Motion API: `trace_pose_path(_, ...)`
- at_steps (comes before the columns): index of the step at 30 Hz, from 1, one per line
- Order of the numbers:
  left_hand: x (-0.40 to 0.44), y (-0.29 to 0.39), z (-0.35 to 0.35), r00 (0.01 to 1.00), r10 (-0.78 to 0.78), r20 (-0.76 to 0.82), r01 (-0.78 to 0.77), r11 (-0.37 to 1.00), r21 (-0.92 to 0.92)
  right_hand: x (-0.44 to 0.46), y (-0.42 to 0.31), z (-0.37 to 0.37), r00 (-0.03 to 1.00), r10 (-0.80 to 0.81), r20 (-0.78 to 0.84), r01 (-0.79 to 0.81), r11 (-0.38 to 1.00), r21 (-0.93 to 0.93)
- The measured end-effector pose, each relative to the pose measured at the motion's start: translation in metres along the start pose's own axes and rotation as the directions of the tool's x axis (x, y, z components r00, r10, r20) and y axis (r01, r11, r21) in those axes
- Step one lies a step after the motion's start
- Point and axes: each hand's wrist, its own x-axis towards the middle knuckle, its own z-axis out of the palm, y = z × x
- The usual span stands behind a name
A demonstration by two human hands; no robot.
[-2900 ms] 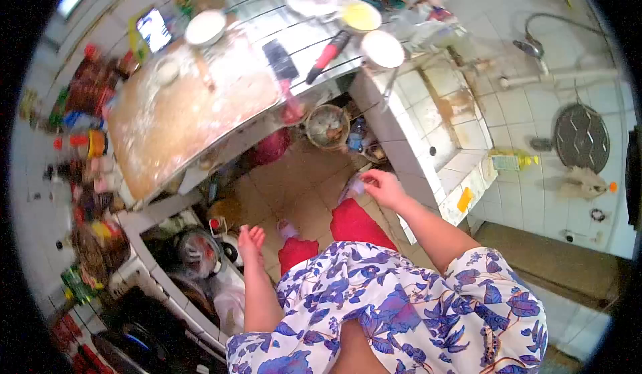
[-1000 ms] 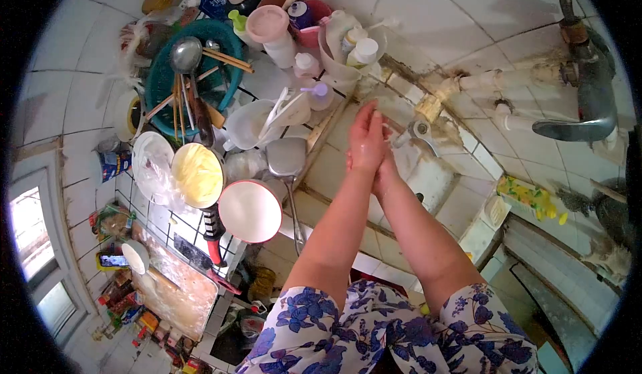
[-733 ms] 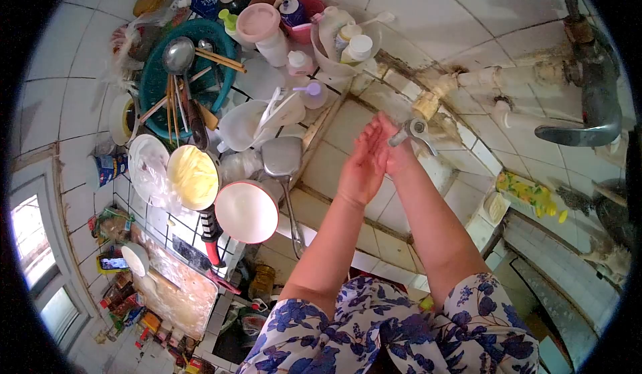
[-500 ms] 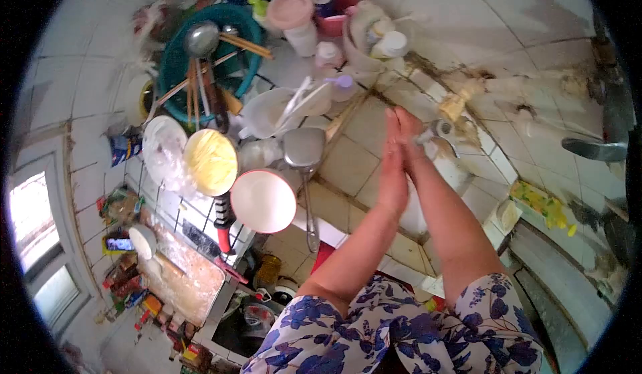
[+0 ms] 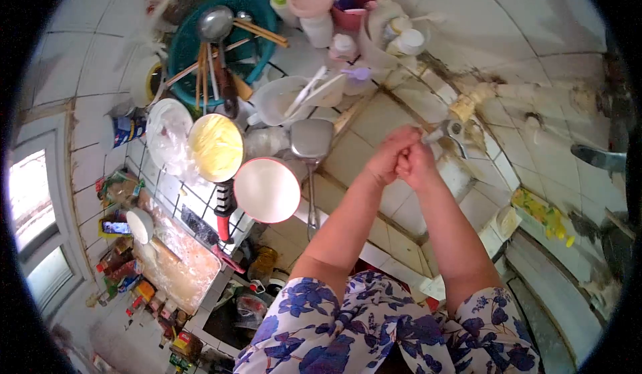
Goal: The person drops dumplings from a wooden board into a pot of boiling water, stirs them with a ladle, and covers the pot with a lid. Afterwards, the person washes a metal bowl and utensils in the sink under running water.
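My left hand (image 5: 393, 150) and my right hand (image 5: 418, 162) are clasped together above a tiled sink (image 5: 378, 121). The fingers of each are curled round the other hand, and no other object shows between them. Just right of them a metal tap (image 5: 455, 130) comes out from the wall side; whether water runs from it is hard to make out. On the counter to the left lie a metal spatula (image 5: 311, 138) and a white bowl with a red rim (image 5: 267, 190).
A teal basin (image 5: 175, 56) with ladles and chopsticks stands at the back left. Nearer are a bowl of yellow food under plastic film (image 5: 217, 148) and a knife with a red-and-black handle (image 5: 225, 213). A floured board (image 5: 194, 273) lies lower left.
Half a second ago my hands were pressed palm to palm with fingers stretched out. Now the fingers are curled round each other, and the hands sit slightly lower in view.
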Motion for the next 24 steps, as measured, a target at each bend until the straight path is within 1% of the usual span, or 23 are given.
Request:
trace_pose_path(1, 0.008, -0.012, 0.002, 0.993, 0.091, -0.075, -0.096, 0.994, -0.058, 0.006, 0.011, 0.008, 0.974, -0.207, -0.097, 0.144, 0.886, -0.441)
trace_pose_path(2, 0.015, -0.019, -0.003, 0.983, 0.134, -0.121, -0.138, 0.99, -0.022, 0.009, 0.015, 0.012, 0.903, -0.42, -0.092, 0.185, 0.572, -0.8)
trace_pose_path(3, 0.02, -0.02, -0.01, 0.968, 0.184, -0.171, -0.183, 0.983, 0.021, 0.011, 0.013, 0.012, 0.895, -0.445, -0.042, 0.185, 0.454, -0.872)
trace_pose_path(4, 0.024, -0.024, -0.015, 0.948, 0.234, -0.217, -0.225, 0.972, 0.066, 0.013, 0.01, 0.011, 0.887, -0.462, 0.01, 0.181, 0.327, -0.927)
trace_pose_path(5, 0.024, -0.021, -0.007, 0.92, 0.244, -0.305, -0.222, 0.969, 0.107, 0.015, 0.006, 0.011, 0.88, -0.471, 0.064, 0.174, 0.194, -0.965)
trace_pose_path(6, 0.021, -0.016, 0.008, 0.884, 0.256, -0.39, -0.215, 0.965, 0.148, 0.015, -0.01, 0.02, 0.941, -0.337, -0.037, 0.043, 0.229, -0.973)
trace_pose_path(7, 0.019, -0.013, 0.015, 0.836, 0.275, -0.476, -0.206, 0.96, 0.191, 0.017, -0.029, 0.031, 0.972, -0.193, -0.136, -0.086, 0.248, -0.965)
trace_pose_path(8, 0.019, -0.021, 0.02, 0.77, 0.487, -0.412, -0.263, 0.831, 0.49, 0.02, -0.042, 0.036, 0.972, -0.043, -0.233, -0.215, 0.249, -0.944)
trace_pose_path(9, 0.016, -0.035, 0.027, 0.693, 0.663, -0.282, -0.286, 0.612, 0.737, 0.027, -0.043, 0.03, 0.981, -0.099, -0.168, -0.167, 0.024, -0.986)
trace_pose_path(10, 0.017, -0.044, 0.03, 0.613, 0.784, -0.1, -0.272, 0.328, 0.905, 0.034, -0.039, 0.019, 0.986, -0.137, -0.093, -0.12, -0.205, -0.971)
trace_pose_path(11, 0.019, -0.046, 0.03, 0.607, 0.782, -0.143, -0.253, 0.36, 0.898, 0.039, -0.032, 0.008, 0.988, -0.153, -0.009, -0.075, -0.425, -0.902)
trace_pose_path(12, 0.022, -0.047, 0.028, 0.6, 0.778, -0.185, -0.235, 0.392, 0.889, 0.04, -0.022, -0.007, 0.949, -0.25, 0.193, 0.039, -0.515, -0.856)
trace_pose_path(13, 0.025, -0.049, 0.025, 0.592, 0.773, -0.227, -0.217, 0.424, 0.879, 0.04, -0.011, -0.023, 0.863, -0.319, 0.393, 0.131, -0.61, -0.782)
trace_pose_path(15, 0.033, -0.053, 0.016, 0.575, 0.758, -0.309, -0.183, 0.487, 0.854, 0.033, -0.011, -0.014, 0.761, -0.346, 0.549, 0.226, -0.651, -0.724)
trace_pose_path(16, 0.037, -0.054, 0.011, 0.564, 0.748, -0.35, -0.166, 0.518, 0.839, 0.027, -0.008, -0.007, 0.787, -0.333, 0.519, 0.252, -0.594, -0.764)
trace_pose_path(17, 0.045, -0.056, -0.003, 0.648, 0.697, -0.307, -0.049, 0.441, 0.896, 0.019, -0.015, 0.007, 0.812, -0.318, 0.49, 0.274, -0.534, -0.8)
trace_pose_path(18, 0.056, -0.055, -0.022, 0.725, 0.631, -0.275, 0.058, 0.342, 0.938, 0.009, -0.029, 0.019, 0.917, -0.206, 0.341, 0.238, -0.403, -0.884)
trace_pose_path(19, 0.056, -0.048, -0.024, 0.774, 0.54, -0.332, 0.066, 0.451, 0.89, 0.0, -0.046, 0.032, 0.979, -0.065, 0.193, 0.169, -0.274, -0.947)
trace_pose_path(20, 0.056, -0.041, -0.025, 0.811, 0.441, -0.384, 0.093, 0.551, 0.83, -0.006, -0.053, 0.038, 0.994, 0.098, 0.055, 0.07, -0.155, -0.985)
trace_pose_path(21, 0.046, -0.023, -0.006, 0.836, 0.293, -0.465, 0.044, 0.807, 0.589, -0.009, -0.052, 0.037, 0.995, 0.062, 0.075, 0.08, -0.089, -0.993)
trace_pose_path(22, 0.04, -0.011, 0.003, 0.864, 0.126, -0.487, 0.012, 0.963, 0.271, -0.013, -0.051, 0.033, 0.995, 0.025, 0.092, 0.093, -0.023, -0.995)
trace_pose_path(23, 0.039, -0.006, -0.004, 0.886, 0.104, -0.451, -0.022, 0.983, 0.183, -0.017, -0.05, 0.031, 0.994, -0.014, 0.106, 0.107, 0.043, -0.993)
trace_pose_path(24, 0.04, -0.004, -0.016, 0.907, 0.086, -0.412, -0.053, 0.994, 0.092, -0.025, -0.049, 0.039, 0.973, -0.165, 0.162, 0.187, 0.146, -0.971)
